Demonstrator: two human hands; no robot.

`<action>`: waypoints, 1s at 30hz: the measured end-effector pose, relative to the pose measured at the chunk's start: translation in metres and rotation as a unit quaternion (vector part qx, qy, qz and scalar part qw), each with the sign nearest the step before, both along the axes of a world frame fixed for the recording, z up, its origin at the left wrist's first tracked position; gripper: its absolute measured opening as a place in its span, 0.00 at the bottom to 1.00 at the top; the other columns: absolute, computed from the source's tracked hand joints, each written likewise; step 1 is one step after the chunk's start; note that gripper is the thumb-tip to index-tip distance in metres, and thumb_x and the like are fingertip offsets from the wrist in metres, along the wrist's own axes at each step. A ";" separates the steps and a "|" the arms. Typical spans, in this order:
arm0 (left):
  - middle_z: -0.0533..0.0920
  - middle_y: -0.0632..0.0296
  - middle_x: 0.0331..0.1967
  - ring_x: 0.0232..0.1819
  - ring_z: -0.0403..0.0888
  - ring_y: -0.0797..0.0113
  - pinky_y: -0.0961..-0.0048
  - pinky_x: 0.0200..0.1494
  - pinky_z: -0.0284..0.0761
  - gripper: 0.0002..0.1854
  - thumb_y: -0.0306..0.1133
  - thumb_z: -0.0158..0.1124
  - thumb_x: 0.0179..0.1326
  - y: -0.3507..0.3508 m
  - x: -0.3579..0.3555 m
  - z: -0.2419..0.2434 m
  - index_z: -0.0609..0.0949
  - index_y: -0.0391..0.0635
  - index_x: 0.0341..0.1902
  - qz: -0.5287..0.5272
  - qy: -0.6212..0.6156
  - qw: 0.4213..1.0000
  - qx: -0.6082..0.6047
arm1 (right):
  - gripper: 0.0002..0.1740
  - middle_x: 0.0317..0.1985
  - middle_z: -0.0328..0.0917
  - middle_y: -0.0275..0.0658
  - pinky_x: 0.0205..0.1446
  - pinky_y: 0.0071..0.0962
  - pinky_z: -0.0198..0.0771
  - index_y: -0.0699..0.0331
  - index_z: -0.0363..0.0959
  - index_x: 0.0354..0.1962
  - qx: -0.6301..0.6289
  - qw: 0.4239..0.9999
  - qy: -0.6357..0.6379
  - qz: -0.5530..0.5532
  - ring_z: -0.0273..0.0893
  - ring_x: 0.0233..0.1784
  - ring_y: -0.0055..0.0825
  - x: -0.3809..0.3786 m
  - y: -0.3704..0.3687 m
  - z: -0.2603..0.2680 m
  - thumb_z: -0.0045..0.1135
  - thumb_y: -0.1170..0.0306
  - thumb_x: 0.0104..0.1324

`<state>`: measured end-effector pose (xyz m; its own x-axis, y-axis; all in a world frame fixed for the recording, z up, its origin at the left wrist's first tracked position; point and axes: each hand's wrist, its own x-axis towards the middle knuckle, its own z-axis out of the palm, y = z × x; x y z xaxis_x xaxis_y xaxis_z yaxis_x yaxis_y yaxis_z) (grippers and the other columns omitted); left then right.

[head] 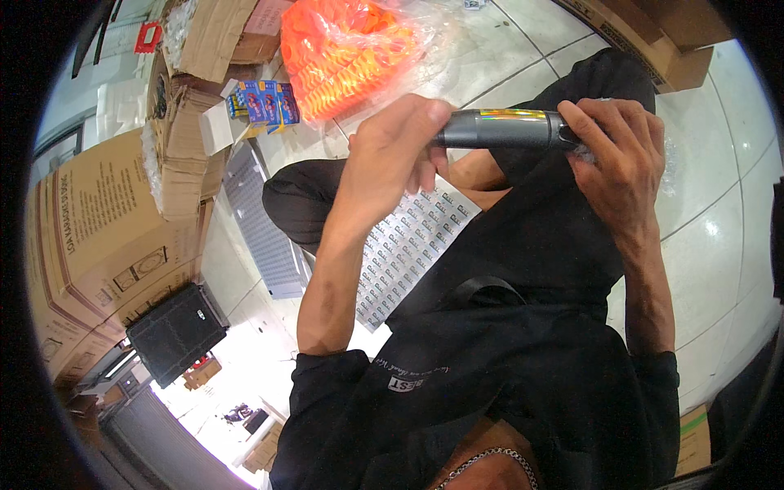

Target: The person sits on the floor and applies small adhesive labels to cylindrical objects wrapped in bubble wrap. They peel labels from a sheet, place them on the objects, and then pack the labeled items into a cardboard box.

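A dark grey cylindrical body, apparently a microphone handle (511,130), lies level between my two hands above my crossed legs. It carries a shiny gold, rainbow-reflecting strip along its upper side. My left hand (392,147) grips its left end, thumb on top. Around the right end, my right hand (618,147) is closed, hiding most of that end; some clear plastic shows by the fingers. Beneath my left hand and forearm, a sheet of small printed silver stickers (407,251) rests across my lap.
A clear bag of orange ring-shaped pieces (349,61) lies ahead, beside blue battery boxes (263,104). Large cardboard cartons (116,245) stand at the left, near a black speaker-like box (177,334). More printed sheets (263,226) lie on the tiled floor. An open carton (680,67) is at upper right.
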<state>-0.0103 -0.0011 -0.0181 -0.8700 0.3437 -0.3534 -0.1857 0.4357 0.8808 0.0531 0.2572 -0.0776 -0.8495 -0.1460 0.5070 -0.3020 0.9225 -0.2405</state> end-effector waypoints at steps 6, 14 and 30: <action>0.84 0.55 0.39 0.32 0.83 0.73 0.78 0.32 0.78 0.22 0.44 0.61 0.71 -0.026 -0.006 -0.006 0.79 0.40 0.59 0.000 0.024 0.996 0.081 | 0.28 0.39 0.83 0.24 0.51 0.31 0.68 0.48 0.84 0.45 -0.007 1.000 -0.009 0.008 0.77 0.45 0.24 0.001 -0.006 0.003 0.77 0.74 0.43; 0.84 0.56 0.49 0.50 0.84 0.65 0.67 0.58 0.78 0.22 0.24 0.73 0.58 -0.029 0.001 0.000 0.81 0.41 0.58 0.039 -0.072 0.993 0.083 | 0.27 0.38 0.82 0.24 0.49 0.30 0.68 0.49 0.83 0.44 -0.008 1.000 -0.012 0.015 0.77 0.43 0.24 0.001 -0.010 0.007 0.76 0.75 0.42; 0.83 0.55 0.51 0.51 0.85 0.64 0.65 0.57 0.80 0.23 0.32 0.75 0.58 -0.020 0.007 0.010 0.81 0.44 0.57 -0.007 -0.013 0.998 0.059 | 0.29 0.38 0.81 0.25 0.49 0.31 0.67 0.48 0.82 0.45 -0.041 0.998 -0.018 0.035 0.75 0.43 0.25 0.003 -0.011 0.009 0.78 0.74 0.41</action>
<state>-0.0036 -0.0214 -0.0083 -0.8559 0.3960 -0.3326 -0.2049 0.3309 0.9212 0.0557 0.2459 -0.0683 -0.8565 -0.1648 0.4891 -0.3548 0.8762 -0.3261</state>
